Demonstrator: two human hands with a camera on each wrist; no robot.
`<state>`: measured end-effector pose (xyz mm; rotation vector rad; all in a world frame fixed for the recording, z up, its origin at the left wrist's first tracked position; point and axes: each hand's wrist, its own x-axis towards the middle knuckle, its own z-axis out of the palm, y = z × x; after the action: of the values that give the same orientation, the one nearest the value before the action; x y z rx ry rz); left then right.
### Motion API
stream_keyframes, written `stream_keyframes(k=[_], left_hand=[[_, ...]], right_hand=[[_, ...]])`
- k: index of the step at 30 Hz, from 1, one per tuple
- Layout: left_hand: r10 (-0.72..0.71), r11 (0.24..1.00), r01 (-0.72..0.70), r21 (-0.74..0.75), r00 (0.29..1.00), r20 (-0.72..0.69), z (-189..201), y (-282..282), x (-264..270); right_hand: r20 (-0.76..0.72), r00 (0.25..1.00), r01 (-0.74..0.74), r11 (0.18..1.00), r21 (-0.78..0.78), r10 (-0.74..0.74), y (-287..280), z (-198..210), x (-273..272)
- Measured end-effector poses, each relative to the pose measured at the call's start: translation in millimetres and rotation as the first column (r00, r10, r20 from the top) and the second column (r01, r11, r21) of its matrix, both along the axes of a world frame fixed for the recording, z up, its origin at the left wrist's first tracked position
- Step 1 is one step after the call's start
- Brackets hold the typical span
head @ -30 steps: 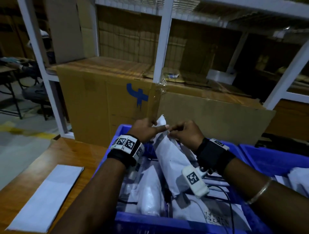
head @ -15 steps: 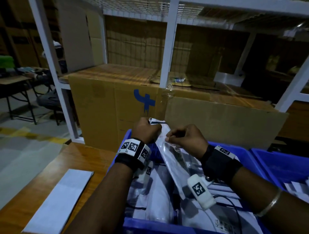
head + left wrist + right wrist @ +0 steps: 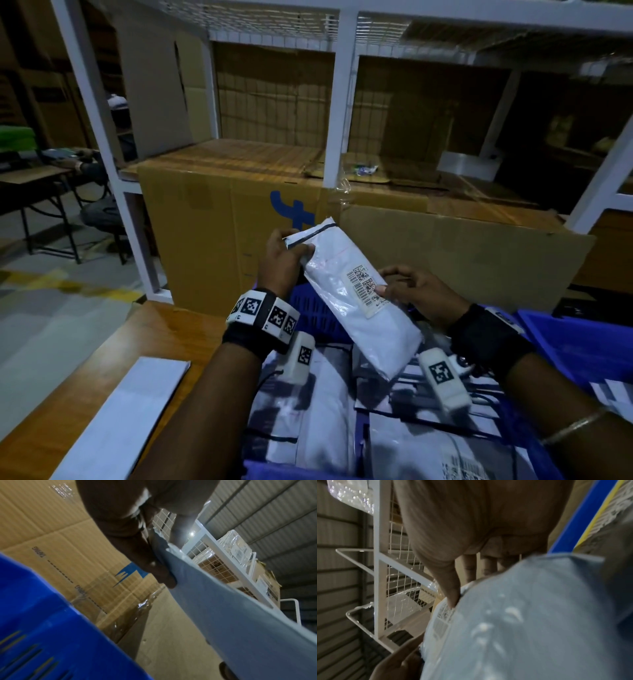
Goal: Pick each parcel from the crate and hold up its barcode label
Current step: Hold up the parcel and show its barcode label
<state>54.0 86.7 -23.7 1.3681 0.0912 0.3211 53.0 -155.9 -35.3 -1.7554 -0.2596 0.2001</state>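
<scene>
Since the earlier frame, the white parcel (image 3: 356,298) has been lifted clear and turned label-up above the blue crate (image 3: 317,313). Left hand (image 3: 282,262) grips its top end with curled fingers. Barcode label (image 3: 365,286) faces the head camera. Right hand (image 3: 416,294) pinches the parcel's right edge, thumb on the label.

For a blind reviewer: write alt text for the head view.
Two hands hold a white plastic mailer parcel above a blue plastic crate of parcels: left hand grips its top end, right hand pinches beside its barcode label, facing the camera. Brown cardboard boxes stand behind.
</scene>
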Motion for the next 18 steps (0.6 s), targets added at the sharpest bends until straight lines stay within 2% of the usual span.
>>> stream_keyframes(k=[7,10,13,18], left_hand=[[-0.098,0.99,0.11,0.09,0.987,-0.128,-3.4,-2.1,0.1],[-0.157,0.968,0.188,0.168,0.97,-0.184,-7.9,-5.5,2.1],[-0.194,0.945,0.231,0.231,0.966,-0.173,-15.5,-9.9,4.4],[-0.201,0.959,0.224,0.172,0.969,-0.142,-20.4,-11.5,7.4]], right_hand=[[0.041,0.999,0.009,0.989,0.149,-0.016,-27.3,5.8,-0.7],[0.096,0.995,-0.018,0.998,0.062,0.012,-37.6,5.8,2.5],[0.141,0.99,-0.008,0.999,-0.032,0.012,-46.5,-1.8,7.8],[0.161,0.987,0.015,1.0,-0.005,-0.014,-52.4,-11.6,9.4]])
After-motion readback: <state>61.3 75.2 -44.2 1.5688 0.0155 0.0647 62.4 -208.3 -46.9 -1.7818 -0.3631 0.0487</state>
